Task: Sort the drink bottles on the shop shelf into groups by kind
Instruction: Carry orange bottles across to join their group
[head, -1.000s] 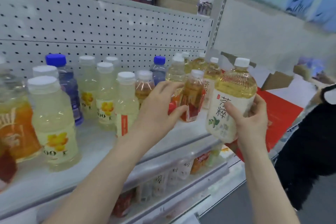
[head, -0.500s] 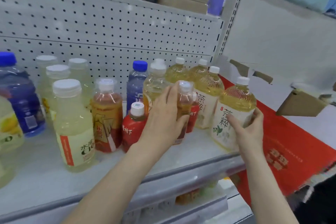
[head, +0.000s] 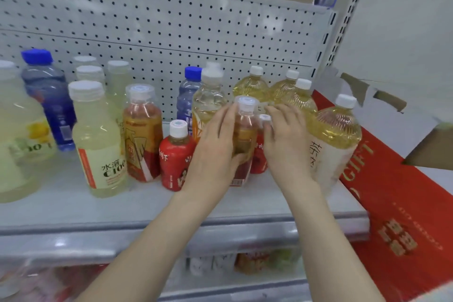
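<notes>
Looking down from the head camera, the right hand [head: 286,147] has let go of the large clear plastic bottle of yellow tea with a white label [head: 335,140], which it held half a second ago. That bottle now stands upright at the right end of the grey metal shelf [head: 147,206], just beside three like bottles [head: 252,86], so that group looks settled. The right hand's fingers [head: 272,115] are loosely spread and holding nothing, and reach toward a small red-labelled bottle [head: 257,154].

The left hand [head: 215,154] is still curled round the slim amber tea bottle with a clear overcap and orange-red label [head: 245,130], which stands near the shelf's middle. Its twin [head: 142,135] stands well to the left, so I judge this one is to join it.

The small red bottle is mostly hidden behind the held one, and blur hides whether the right fingertips touch its cap. The far-left bottles are cut off and smeared. The lower shelf's stock is unreadable.
</notes>
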`<state>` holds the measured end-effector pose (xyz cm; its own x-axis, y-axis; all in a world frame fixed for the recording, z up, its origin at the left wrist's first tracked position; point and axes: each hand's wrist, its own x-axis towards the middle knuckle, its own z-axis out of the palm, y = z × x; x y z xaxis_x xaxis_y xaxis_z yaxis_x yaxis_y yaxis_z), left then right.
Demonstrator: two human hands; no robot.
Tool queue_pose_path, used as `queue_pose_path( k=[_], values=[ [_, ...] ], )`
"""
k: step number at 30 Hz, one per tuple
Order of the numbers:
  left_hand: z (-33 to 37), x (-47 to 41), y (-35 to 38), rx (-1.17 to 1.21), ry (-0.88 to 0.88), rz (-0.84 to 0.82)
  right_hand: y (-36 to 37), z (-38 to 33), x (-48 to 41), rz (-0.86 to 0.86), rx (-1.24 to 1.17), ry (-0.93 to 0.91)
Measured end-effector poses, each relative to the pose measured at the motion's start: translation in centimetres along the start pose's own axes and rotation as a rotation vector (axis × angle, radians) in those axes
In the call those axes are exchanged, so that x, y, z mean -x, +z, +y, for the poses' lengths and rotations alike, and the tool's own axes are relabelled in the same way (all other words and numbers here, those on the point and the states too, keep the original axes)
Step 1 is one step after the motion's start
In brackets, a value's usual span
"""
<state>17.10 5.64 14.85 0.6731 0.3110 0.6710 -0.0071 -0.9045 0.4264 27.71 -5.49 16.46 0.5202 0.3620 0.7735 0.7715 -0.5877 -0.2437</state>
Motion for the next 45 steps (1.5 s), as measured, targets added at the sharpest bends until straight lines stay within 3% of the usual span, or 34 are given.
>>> queue_pose_path(
  k=[2, 4, 13, 18, 21, 23, 26, 28, 30, 32, 37, 41, 45],
  values=[
    [-0.1, 0.1, 0.1, 0.000, -0.006, 0.002, 1.3, 0.0, -1.6, -0.220, 0.026, 0.060],
    [-0.1, 0.2, 0.2, 0.002, -0.023, 0.003, 1.7, 0.4, -2.0, -0.317, 0.000, 0.097],
    [-0.1, 1.2, 1.0, 0.036, -0.080, 0.049, -5.0, 0.9, 3.8, -0.101, -0.189, 0.163],
    [0.6, 4.0, 0.9, 0.131, -0.037, 0.164, -7.0, 0.3, 5.0, -0.057, -0.374, 0.281],
    [2.2, 5.8, 0.6, 0.258, -0.095, -0.144, -7.7, -0.5, 4.8, -0.116, -0.557, 0.310],
    [2.5, 6.4, 0.7, 0.355, -0.157, -0.213, -7.8, -1.6, 4.4, -0.149, -0.703, 0.280],
    [1.9, 7.1, -0.2, 0.430, -0.250, -0.097, -6.8, -2.8, 3.1, -0.125, -0.869, 0.257],
    [1.3, 7.9, -1.2, 0.456, -0.307, -0.034, -4.8, -2.6, 1.8, -0.146, -0.750, 0.263],
    [0.6, 8.9, -2.3, 0.498, -0.364, 0.027, -2.3, -2.5, 0.7, -0.286, -0.596, 0.284],
    [-0.3, 9.8, -3.5, 0.550, -0.426, 0.080, -0.1, -2.9, 0.8, -0.403, -0.598, 0.332],
    [-2.8, 11.4, -7.4, 0.724, -0.585, 0.288, 1.4, -3.4, 2.6, -0.283, -0.747, 0.406],
    [-5.3, 12.7, -10.0, 0.843, -0.697, 0.379, 0.7, -5.9, 4.2, -0.187, -0.848, 0.351],
    [-7.0, 14.7, -12.4, 0.873, -0.790, 0.532, -0.6, -10.2, 4.1, -0.218, -0.986, 0.257]
  ],
)
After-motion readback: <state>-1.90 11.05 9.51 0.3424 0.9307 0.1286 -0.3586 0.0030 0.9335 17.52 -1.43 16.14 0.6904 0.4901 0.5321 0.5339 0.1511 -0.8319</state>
